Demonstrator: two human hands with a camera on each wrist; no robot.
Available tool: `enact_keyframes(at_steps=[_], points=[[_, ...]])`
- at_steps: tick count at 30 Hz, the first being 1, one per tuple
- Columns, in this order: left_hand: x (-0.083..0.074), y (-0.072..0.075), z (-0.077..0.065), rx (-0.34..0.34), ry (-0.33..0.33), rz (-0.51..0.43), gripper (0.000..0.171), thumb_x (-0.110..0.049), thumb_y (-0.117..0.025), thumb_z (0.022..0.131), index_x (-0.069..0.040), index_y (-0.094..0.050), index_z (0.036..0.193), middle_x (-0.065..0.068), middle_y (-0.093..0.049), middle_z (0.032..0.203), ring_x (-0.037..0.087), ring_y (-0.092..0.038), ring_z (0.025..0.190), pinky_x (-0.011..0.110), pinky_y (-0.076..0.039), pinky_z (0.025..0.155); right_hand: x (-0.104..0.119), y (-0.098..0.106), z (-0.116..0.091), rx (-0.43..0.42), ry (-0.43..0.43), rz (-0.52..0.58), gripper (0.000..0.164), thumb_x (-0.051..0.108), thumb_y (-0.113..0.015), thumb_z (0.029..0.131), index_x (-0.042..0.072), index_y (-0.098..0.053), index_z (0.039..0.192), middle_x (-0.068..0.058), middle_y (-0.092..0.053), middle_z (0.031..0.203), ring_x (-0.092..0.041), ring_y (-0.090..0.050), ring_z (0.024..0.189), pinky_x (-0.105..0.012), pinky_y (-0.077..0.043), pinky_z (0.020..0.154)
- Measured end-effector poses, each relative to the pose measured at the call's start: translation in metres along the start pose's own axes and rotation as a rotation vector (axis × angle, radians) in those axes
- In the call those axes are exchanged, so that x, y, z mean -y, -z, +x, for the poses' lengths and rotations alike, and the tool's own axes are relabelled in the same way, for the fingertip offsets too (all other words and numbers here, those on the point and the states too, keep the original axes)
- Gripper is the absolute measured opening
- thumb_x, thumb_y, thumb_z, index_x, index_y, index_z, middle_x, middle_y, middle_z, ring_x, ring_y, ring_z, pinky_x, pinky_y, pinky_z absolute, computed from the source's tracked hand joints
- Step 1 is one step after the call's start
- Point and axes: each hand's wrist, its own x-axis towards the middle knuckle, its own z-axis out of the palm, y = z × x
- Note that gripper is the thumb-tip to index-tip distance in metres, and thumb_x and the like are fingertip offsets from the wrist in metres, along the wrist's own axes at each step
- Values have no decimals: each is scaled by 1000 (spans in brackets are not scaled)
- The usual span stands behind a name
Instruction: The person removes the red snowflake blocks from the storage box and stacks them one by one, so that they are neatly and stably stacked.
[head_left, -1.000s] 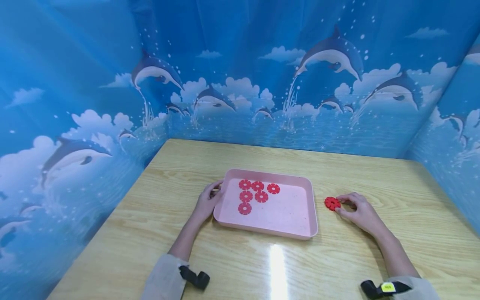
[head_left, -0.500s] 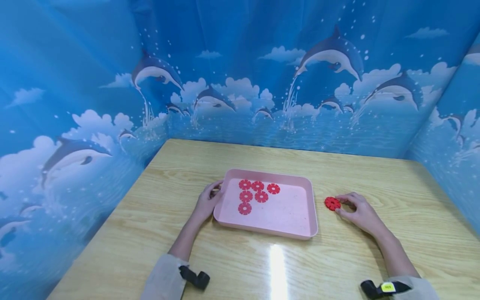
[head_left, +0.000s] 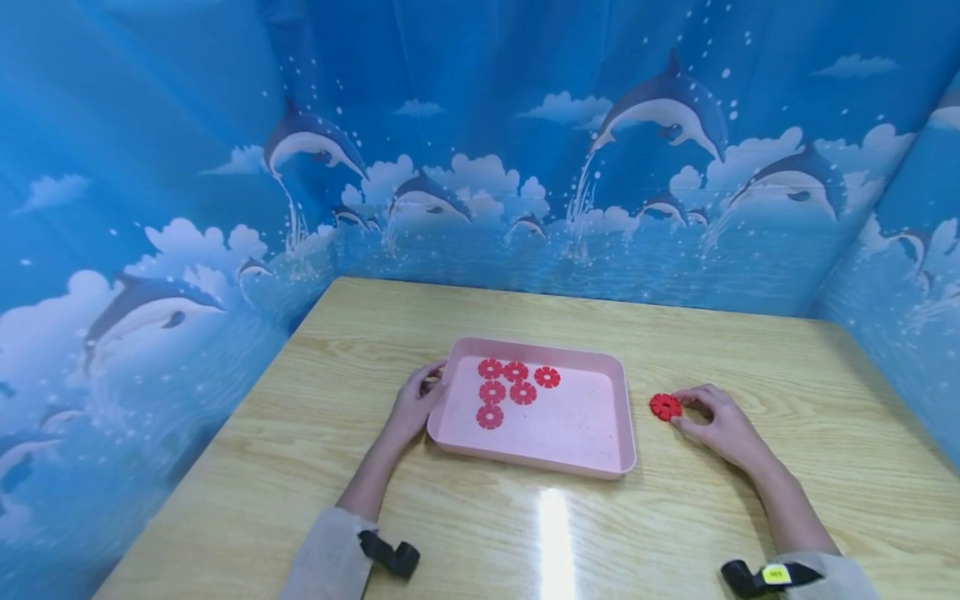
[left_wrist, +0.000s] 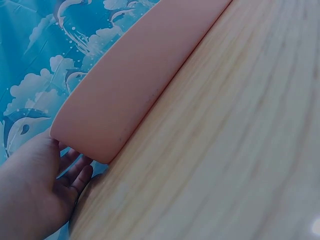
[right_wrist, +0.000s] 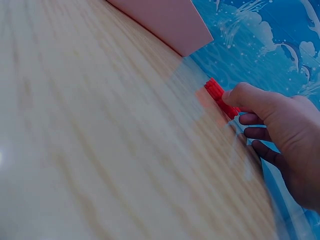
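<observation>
A shallow pink tray (head_left: 573, 425) sits on the table with several red notched building discs (head_left: 522, 392) lying flat toward its left and back. My left hand (head_left: 415, 405) holds the tray at its left end; in the left wrist view, the fingers (left_wrist: 82, 177) bend against the outer end wall. To the right of the tray, my right hand (head_left: 722, 422) pinches a small stack of red notched discs (head_left: 664, 407) between thumb and fingers. Seen edge-on in the right wrist view, the stack (right_wrist: 219, 97) stands low over the tabletop, with the thumb on its near side.
The wooden table (head_left: 360, 333) extends around the tray on all sides. A blue dolphin-print curtain (head_left: 480, 125) hangs behind it and along both sides. Black wrist cameras (head_left: 390, 556) are strapped over both sleeves. Light glares on the tabletop (head_left: 555, 542) in front.
</observation>
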Motion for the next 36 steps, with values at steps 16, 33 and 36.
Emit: enact_keyframes(at_steps=[16, 33, 36], points=[[-2, 0, -1, 7, -7, 1, 37, 2, -54, 90, 10, -48, 125, 28, -51, 111, 37, -52, 97, 46, -45, 86, 30, 6, 3, -41, 2, 51, 37, 14, -70, 82, -1, -58, 113, -12, -54, 103, -24, -50, 89, -21, -46, 71], [37, -3, 12, -18, 11, 17, 38, -6, -56, 90, 3, -50, 127, 20, -53, 112, 32, -54, 97, 42, -47, 84, 130, -50, 63, 90, 0, 119, 37, 14, -72, 78, -3, -60, 109, -16, -58, 99, -28, -53, 88, -39, -48, 73], [38, -3, 12, -22, 2, 24, 38, -8, -57, 91, 1, -51, 127, 18, -53, 111, 31, -54, 97, 40, -47, 84, 134, -62, 71, 97, 24, 129, 37, 11, -73, 76, -6, -61, 106, -16, -60, 99, -27, -54, 87, -37, -49, 73]])
